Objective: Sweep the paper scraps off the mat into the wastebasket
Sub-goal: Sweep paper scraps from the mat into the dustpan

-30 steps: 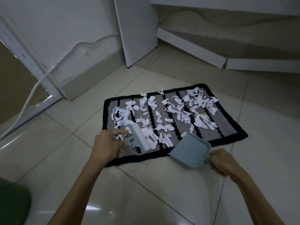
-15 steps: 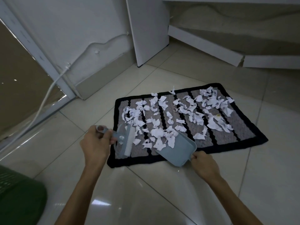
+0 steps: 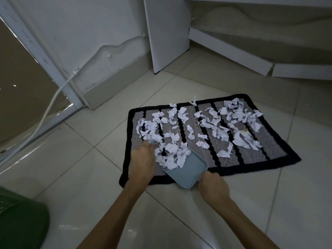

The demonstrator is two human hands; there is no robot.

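Note:
A grey mat [image 3: 280, 151] with black stripes and a black border lies on the tiled floor, strewn with several white paper scraps [image 3: 239, 115]. A pale blue dustpan [image 3: 188, 174] rests on the mat's near edge, a heap of scraps [image 3: 173, 156] at its mouth. My right hand [image 3: 213, 187] grips the dustpan's handle. My left hand [image 3: 142, 160] is pressed down on the mat just left of the heap, closed around the small brush, which is almost wholly hidden under it. The green wastebasket [image 3: 19, 220] shows at the bottom left corner.
A white wall with a cable [image 3: 53, 97] running down it stands at the left. A white panel leg [image 3: 167, 33] stands behind the mat. Low white boards [image 3: 228, 51] line the far right. Glossy tiles [image 3: 179, 227] surround the mat.
My left hand has swept the brush rightward across the mat's left end, pushing scraps into a heap at the dustpan's mouth. The dustpan has slid further onto the mat.

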